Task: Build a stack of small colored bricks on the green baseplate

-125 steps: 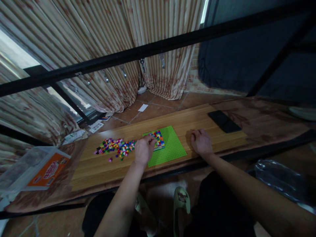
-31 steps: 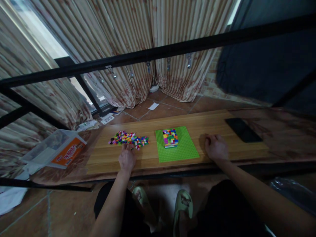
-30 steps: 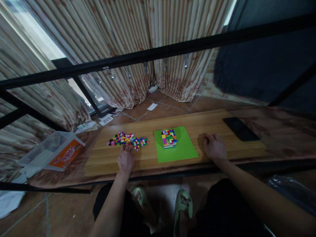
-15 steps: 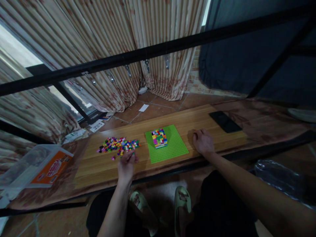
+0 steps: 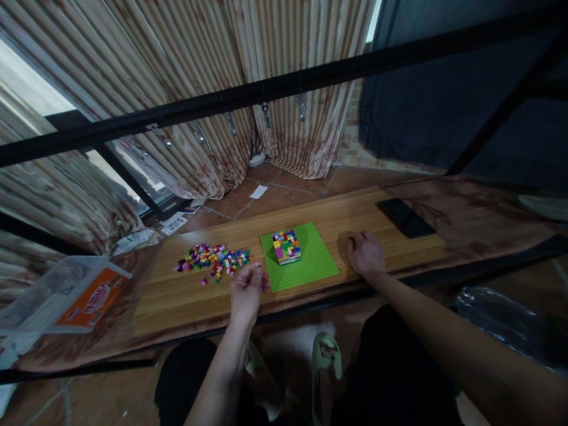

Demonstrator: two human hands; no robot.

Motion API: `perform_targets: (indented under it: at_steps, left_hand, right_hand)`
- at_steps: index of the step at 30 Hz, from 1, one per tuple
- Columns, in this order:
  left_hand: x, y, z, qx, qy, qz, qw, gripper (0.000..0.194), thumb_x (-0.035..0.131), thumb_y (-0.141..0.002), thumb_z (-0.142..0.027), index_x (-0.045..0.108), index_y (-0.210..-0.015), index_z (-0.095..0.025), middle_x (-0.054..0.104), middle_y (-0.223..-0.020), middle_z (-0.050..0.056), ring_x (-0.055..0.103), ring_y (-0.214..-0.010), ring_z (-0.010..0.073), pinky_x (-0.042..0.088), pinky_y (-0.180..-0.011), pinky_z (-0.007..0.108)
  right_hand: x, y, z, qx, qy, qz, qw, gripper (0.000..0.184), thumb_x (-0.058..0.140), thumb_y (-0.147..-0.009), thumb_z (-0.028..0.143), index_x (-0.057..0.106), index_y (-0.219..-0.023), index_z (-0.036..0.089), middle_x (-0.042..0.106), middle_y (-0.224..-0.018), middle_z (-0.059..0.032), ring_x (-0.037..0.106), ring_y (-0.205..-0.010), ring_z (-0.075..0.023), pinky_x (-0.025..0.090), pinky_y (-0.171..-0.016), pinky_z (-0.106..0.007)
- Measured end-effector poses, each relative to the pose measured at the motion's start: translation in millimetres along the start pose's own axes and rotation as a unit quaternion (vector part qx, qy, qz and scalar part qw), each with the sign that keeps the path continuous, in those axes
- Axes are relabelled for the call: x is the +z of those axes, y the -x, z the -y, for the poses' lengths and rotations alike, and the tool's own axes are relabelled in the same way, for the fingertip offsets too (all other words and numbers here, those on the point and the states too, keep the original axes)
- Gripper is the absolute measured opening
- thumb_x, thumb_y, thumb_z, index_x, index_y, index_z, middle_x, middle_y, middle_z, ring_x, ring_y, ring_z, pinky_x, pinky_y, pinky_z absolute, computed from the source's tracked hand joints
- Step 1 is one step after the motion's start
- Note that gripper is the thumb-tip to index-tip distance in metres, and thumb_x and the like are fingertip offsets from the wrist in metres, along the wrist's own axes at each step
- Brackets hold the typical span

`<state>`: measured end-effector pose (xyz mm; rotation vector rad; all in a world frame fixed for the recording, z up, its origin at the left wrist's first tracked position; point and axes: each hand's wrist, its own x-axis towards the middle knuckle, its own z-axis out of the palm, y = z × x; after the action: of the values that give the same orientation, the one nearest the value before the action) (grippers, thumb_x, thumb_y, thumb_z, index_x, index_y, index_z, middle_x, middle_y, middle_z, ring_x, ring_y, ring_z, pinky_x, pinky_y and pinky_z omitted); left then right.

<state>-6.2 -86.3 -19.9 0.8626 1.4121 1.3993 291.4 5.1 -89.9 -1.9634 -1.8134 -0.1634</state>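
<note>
A green baseplate (image 5: 310, 260) lies on the wooden board (image 5: 186, 296), with a block of many-coloured small bricks (image 5: 286, 246) built on its far left part. A loose heap of small coloured bricks (image 5: 213, 258) lies left of the plate. My left hand (image 5: 247, 289) hovers between the heap and the plate's near left corner, fingers pinched on something too small to name. My right hand (image 5: 365, 253) rests on the board just right of the plate, fingers curled.
A black phone (image 5: 404, 218) lies at the board's far right. A clear plastic box with an orange label (image 5: 66, 296) sits at the left. A black bar (image 5: 284, 89) crosses the view above. Curtains hang behind; my feet in slippers (image 5: 326, 355) are below.
My left hand moved from the brick heap rightward towards the green plate's near left corner, fingers pinched. My right hand stayed where it was.
</note>
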Motion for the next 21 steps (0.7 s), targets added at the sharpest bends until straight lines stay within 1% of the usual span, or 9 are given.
perform_targets:
  at_steps: [3,6,8,11,14,16,19,21]
  left_hand:
    - [4.8,-4,-1,-0.007,0.003,0.013,1.0,0.035,0.074,-0.064,-0.039,0.068,-0.088,-0.014,0.065,-0.068,0.0,0.06,-0.056,0.0112,0.048,-0.052,0.023]
    - [10.4,-13,-2,0.009,0.005,0.015,1.0,0.03,0.075,-0.063,-0.035,0.07,-0.083,-0.013,0.067,-0.069,0.001,0.063,-0.062,0.0124,0.051,-0.06,0.025]
    - [14.1,-21,-2,0.023,-0.001,0.013,1.0,0.027,0.074,-0.063,-0.032,0.07,-0.081,-0.013,0.068,-0.068,0.001,0.063,-0.062,0.0121,0.052,-0.064,0.026]
    - [18.6,-33,-4,0.044,-0.027,0.012,0.999,0.026,0.073,-0.062,-0.027,0.067,-0.083,-0.013,0.068,-0.068,0.001,0.063,-0.06,0.0122,0.052,-0.061,0.026]
    - [22.0,-43,-8,0.067,-0.065,0.018,0.996,0.023,0.072,-0.062,-0.023,0.063,-0.082,-0.015,0.066,-0.064,-0.002,0.062,-0.057,0.0125,0.05,-0.056,0.024]
    - [23.7,-47,-11,0.074,-0.097,0.037,0.992,0.018,0.07,-0.063,-0.023,0.061,-0.078,-0.015,0.064,-0.061,-0.003,0.062,-0.055,0.0122,0.049,-0.056,0.023]
    - [25.5,-52,-14,0.087,-0.156,0.072,0.981,0.012,0.066,-0.069,-0.026,0.063,-0.074,-0.015,0.064,-0.06,-0.002,0.061,-0.055,0.0119,0.048,-0.055,0.022]
    - [26.3,-53,-15,0.118,-0.212,0.079,0.967,0.013,0.063,-0.074,-0.029,0.067,-0.075,-0.016,0.065,-0.061,-0.001,0.06,-0.055,0.0119,0.047,-0.056,0.022]
  right_hand:
    - [0,0,0,0.001,-0.002,-0.002,1.0,0.029,0.041,-0.09,0.026,0.066,-0.098,0.013,0.06,-0.094,-0.0128,0.055,-0.09,-0.0244,0.041,-0.082,-0.034]
    - [0,0,0,-0.002,-0.005,-0.009,1.0,0.028,0.042,-0.09,0.025,0.067,-0.098,0.014,0.06,-0.092,-0.0124,0.055,-0.09,-0.0243,0.041,-0.082,-0.034]
    - [0,0,0,-0.007,-0.006,-0.01,1.0,0.028,0.042,-0.09,0.025,0.067,-0.098,0.014,0.06,-0.091,-0.0121,0.055,-0.089,-0.0243,0.041,-0.082,-0.034]
    - [-1,0,0,-0.011,-0.006,-0.014,1.0,0.028,0.042,-0.089,0.024,0.066,-0.099,0.014,0.06,-0.091,-0.012,0.055,-0.089,-0.0241,0.041,-0.081,-0.034]
    - [-1,1,1,-0.01,0.0,-0.016,1.0,0.028,0.043,-0.09,0.024,0.066,-0.099,0.013,0.06,-0.092,-0.0119,0.055,-0.089,-0.0238,0.041,-0.081,-0.033]
    - [-1,0,1,-0.01,0.003,-0.014,1.0,0.027,0.043,-0.09,0.024,0.066,-0.097,0.013,0.06,-0.092,-0.0121,0.055,-0.088,-0.0236,0.04,-0.081,-0.033]
    - [-1,0,1,-0.009,0.004,-0.015,1.0,0.026,0.043,-0.089,0.024,0.066,-0.095,0.013,0.06,-0.092,-0.0124,0.054,-0.087,-0.0238,0.04,-0.08,-0.033]
    - [-1,0,1,-0.007,0.002,-0.015,1.0,0.027,0.042,-0.089,0.025,0.066,-0.096,0.014,0.06,-0.092,-0.0123,0.054,-0.087,-0.0238,0.04,-0.079,-0.033]
